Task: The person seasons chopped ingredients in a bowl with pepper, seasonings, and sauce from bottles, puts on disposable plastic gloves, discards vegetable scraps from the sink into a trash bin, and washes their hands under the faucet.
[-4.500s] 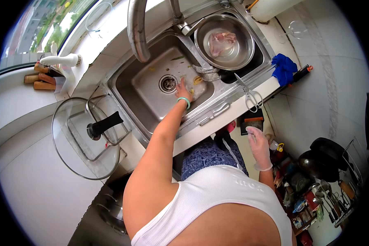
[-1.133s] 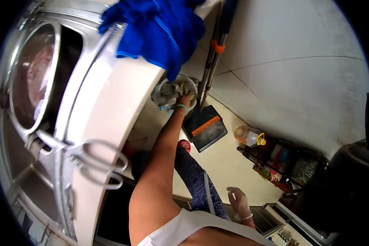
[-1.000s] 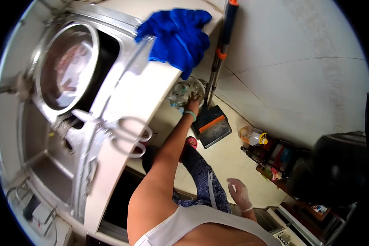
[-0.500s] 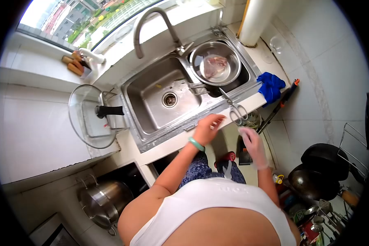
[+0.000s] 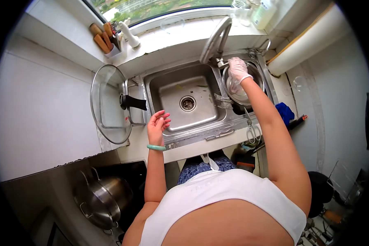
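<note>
My right hand (image 5: 237, 69), in a clear glove, reaches over the far rim of the metal bowl (image 5: 256, 88) with its fingers closed at the faucet handle, which the hand covers. The curved faucet (image 5: 213, 41) stands just left of it. Inside the bowl, the pale piece of meat (image 5: 235, 87) is mostly hidden beneath my hand. My left hand (image 5: 158, 125), bare with a green bangle at the wrist, hovers over the sink's front left corner; its fingers are apart and loosely curled, holding nothing. Scissors (image 5: 252, 131) lie on the front edge below the bowl.
A glass lid (image 5: 106, 108) stands in a rack left of the sink basin (image 5: 172, 98). Wooden-handled knives (image 5: 102, 43) sit in a holder on the sill. A blue cloth (image 5: 284, 114) hangs at the counter's right end. A steel pot (image 5: 104, 197) is at lower left.
My right hand has gone from beside the scissors up to the faucet, over the bowl. My left hand has shifted left to the basin's front corner. The view has turned.
</note>
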